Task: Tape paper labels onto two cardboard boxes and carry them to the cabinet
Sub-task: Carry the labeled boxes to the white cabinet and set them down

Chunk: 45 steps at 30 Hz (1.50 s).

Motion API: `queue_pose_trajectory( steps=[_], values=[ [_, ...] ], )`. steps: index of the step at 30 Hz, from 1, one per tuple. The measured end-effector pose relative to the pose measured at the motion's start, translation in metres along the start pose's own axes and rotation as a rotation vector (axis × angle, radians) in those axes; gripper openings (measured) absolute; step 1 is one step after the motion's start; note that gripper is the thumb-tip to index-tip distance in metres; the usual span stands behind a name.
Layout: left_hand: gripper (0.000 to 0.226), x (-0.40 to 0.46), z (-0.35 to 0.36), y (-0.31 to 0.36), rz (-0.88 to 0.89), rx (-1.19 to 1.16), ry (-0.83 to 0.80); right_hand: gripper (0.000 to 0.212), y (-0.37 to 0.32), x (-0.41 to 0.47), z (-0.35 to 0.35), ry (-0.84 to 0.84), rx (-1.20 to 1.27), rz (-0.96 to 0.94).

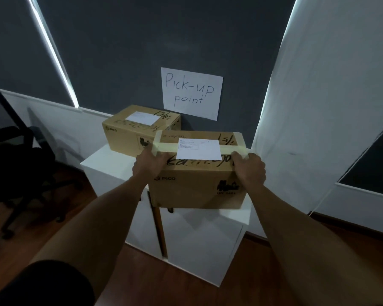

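Note:
A cardboard box [195, 186] with a white paper label [200, 149] taped across its top sits at the front of the white cabinet [111, 164], its front overhanging the edge. My left hand [149, 163] grips its upper left edge and my right hand [249, 167] grips its upper right edge. Behind it, a second cardboard box [128, 133] with its own label [142, 118] stands on the cabinet top against the dark wall.
A paper sign [191, 93] reading "Pick-up point" hangs on the dark wall above the boxes. A black office chair [20, 164] stands at the left on the wooden floor. A white wall [332, 107] rises on the right.

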<state>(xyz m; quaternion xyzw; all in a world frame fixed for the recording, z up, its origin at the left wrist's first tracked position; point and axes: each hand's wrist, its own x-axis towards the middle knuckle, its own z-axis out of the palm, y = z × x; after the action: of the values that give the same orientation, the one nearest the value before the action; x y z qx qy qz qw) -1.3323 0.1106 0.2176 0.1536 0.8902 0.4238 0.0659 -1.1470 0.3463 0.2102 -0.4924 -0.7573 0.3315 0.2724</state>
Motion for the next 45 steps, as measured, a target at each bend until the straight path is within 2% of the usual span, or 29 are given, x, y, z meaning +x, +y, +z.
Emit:
queue_pose_trajectory(
  steps=[4,8,13,19,33,40,45],
  values=[
    [0.07,0.047,0.004,-0.005,0.155,-0.083,-0.099,0.06,-0.012,0.012,0.02,0.073,-0.004,0.049],
    [0.07,0.092,0.008,-0.006,0.235,-0.055,-0.16,0.059,-0.029,0.017,0.041,0.15,0.026,0.141],
    [0.071,0.137,0.011,-0.005,0.352,0.204,-0.111,0.062,-0.042,0.02,0.059,0.233,0.069,0.233],
    [0.082,0.168,0.02,-0.008,0.41,0.322,-0.114,0.063,-0.048,0.026,0.071,0.279,0.074,0.256],
    [0.087,0.217,0.045,0.005,0.313,0.253,-0.233,0.063,-0.054,0.069,0.086,0.282,0.087,0.276],
    [0.085,0.228,0.053,0.012,0.298,0.247,-0.203,0.062,-0.053,0.086,0.091,0.283,0.079,0.271],
    [0.092,0.23,0.056,0.017,0.282,0.282,-0.168,0.065,-0.056,0.093,0.09,0.247,0.009,0.305]
  ],
)
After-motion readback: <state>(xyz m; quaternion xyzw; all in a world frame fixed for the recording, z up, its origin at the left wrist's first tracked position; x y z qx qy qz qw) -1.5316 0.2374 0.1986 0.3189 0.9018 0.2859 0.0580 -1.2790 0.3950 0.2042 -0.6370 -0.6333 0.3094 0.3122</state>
